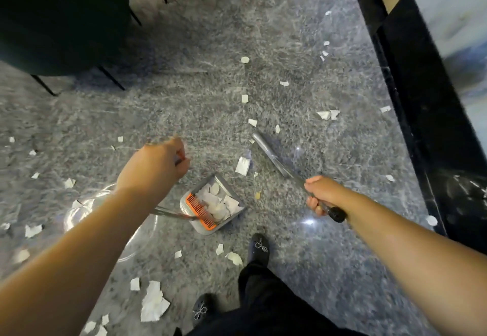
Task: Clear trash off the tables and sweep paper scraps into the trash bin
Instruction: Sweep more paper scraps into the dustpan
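My left hand (155,167) grips the top of the long metal handle of a grey dustpan (232,192), which sits on the floor below it. The pan has an orange comb edge (200,212) and holds several white paper scraps. My right hand (320,194) grips the metal broom handle (274,160) near its black end cap; the handle runs up and left, and the broom head is blurred at its far end. White paper scraps (242,166) lie scattered over the grey speckled floor (210,112), with a bigger crumpled piece (154,302) near my feet.
A dark chair (52,19) on thin black legs stands at the upper left. A black glossy wall base (411,93) runs down the right side. My black shoes (259,247) and dark trousers are at the bottom centre.
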Demonstrator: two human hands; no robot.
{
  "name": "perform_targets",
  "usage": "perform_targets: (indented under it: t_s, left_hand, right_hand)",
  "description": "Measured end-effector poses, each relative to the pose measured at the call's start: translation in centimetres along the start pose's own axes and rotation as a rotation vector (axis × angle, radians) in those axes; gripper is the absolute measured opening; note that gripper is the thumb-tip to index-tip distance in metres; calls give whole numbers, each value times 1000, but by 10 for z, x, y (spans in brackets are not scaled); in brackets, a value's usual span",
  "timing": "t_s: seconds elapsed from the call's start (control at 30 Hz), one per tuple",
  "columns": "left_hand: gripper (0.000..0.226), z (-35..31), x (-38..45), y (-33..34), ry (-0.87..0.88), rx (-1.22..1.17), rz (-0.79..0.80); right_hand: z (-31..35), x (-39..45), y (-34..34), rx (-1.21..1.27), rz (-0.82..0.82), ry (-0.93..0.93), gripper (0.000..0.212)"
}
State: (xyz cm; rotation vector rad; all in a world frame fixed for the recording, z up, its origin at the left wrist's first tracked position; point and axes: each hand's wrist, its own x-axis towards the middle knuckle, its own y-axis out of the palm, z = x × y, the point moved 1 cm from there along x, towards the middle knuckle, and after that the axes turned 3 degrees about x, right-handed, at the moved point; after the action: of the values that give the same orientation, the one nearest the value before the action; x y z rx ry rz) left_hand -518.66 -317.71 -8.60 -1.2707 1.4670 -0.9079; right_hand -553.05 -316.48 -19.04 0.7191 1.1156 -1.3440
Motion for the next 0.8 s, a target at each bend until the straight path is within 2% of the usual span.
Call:
perform_targets:
  t_s: [0.23,0.4,0.57,0.7,0.8]
  left_hand:
    - [15,-5,11,-1,5,1,-3]
    - [12,-10,14,0,-21,14,39]
    - [13,-12,7,2,-18,33,19]
    - [13,-7,-5,3,-6,16,16]
    - [11,-3,-18,4,-15,-2,6]
  right_hand:
    - [21,43,7,-359,35,-27,24]
    - [2,31,27,-417,142,22,22]
    - [-13,-5,49,-388,228,54,26]
    - [-18,-35,59,-282,315,122,20]
    - [-27,-45,60,-178,318,148,22]
